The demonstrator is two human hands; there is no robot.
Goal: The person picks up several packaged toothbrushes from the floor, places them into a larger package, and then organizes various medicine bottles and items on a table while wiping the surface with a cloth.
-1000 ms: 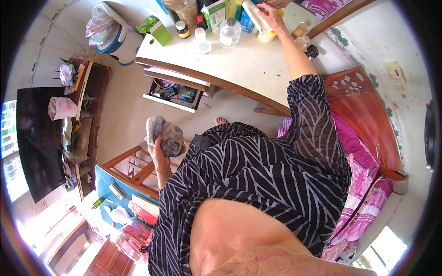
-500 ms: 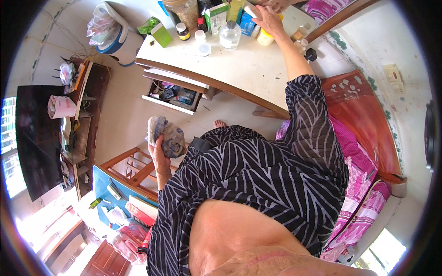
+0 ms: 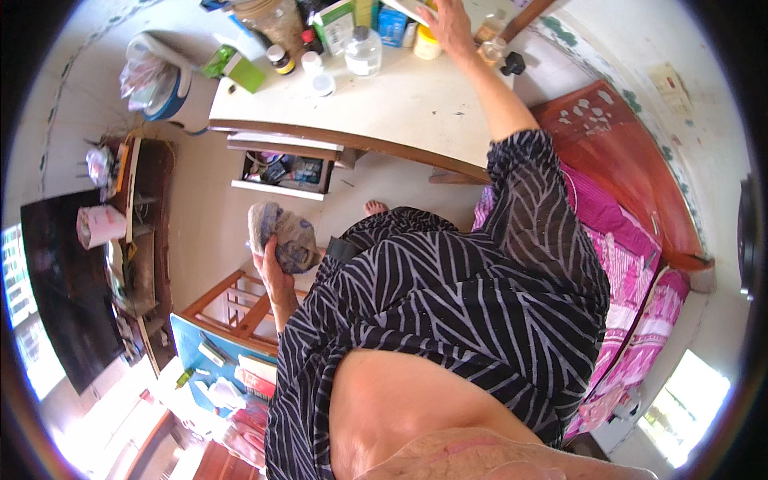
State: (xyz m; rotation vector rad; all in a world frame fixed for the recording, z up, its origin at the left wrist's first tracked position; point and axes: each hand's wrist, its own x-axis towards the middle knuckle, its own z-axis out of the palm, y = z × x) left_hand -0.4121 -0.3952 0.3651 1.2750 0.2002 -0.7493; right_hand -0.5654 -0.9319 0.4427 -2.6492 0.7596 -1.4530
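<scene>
My left hand (image 3: 274, 266) is closed round a bunched grey cloth with bluish patches (image 3: 290, 238), held over the floor left of my body. At the far side of the white tabletop (image 3: 408, 106), my right hand (image 3: 450, 32) grips a white, flat-looking object (image 3: 408, 7), partly cut off by the upper edge; its kind cannot be made out. Just below that hand stands a yellow-and-white jar (image 3: 427, 45). To its left are a blue box (image 3: 392, 28) and a clear bottle with a grey cap (image 3: 363, 52).
More bottles, a large jar of flakes (image 3: 272, 22) and a green box (image 3: 243, 73) stand along the table's back. An open drawer (image 3: 284, 172) juts out under the table's left part. A wooden chair (image 3: 232, 308) is at my left, a pink-covered bed (image 3: 632, 320) at my right.
My right hand has shifted slightly with the white object, which now tilts leftward from the fingers. The whole view has turned a little; the left hand still holds the cloth.
</scene>
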